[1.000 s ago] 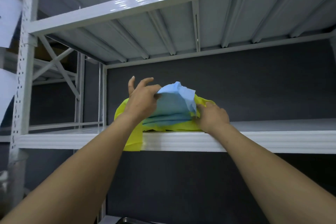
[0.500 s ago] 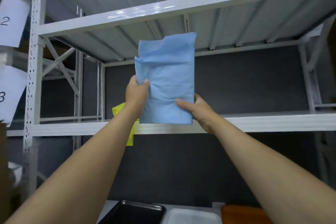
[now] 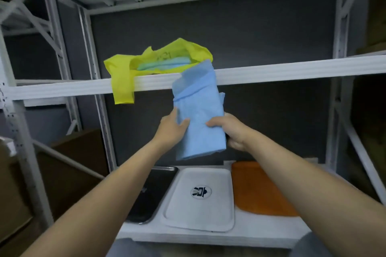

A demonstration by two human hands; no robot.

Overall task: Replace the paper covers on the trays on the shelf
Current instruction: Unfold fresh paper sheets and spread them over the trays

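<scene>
Blue paper cover (image 3: 199, 115): a folded wad of thin, soft, light-blue sheet, roughly rectangular and creased. A fold line runs across its upper part, the top edge is rumpled, and the bottom corner hangs loose. It is held upright in mid-air above the white tray (image 3: 208, 213), well clear of it.

Left hand (image 3: 171, 129) grips the cover's left edge, fingers (image 3: 184, 121) curled onto it with the thumb on the front face. Right hand (image 3: 231, 131) grips the right edge, thumb on front and the other fingers wrapped behind the paper.

The white tray lies flat on the lower shelf (image 3: 208, 238), pale surface showing, round dark logo at centre. Black tray (image 3: 146, 200) is just left of the white tray, partly hidden by the left forearm. Orange tray (image 3: 257, 190) is just right of it, partly hidden by the right forearm.

Yellow bag (image 3: 123, 73) sits high above the white tray and to its left, on the upper shelf (image 3: 271, 73). Its mouth is open with blue-green folded sheets inside, and one handle droops over the shelf's front edge.
</scene>
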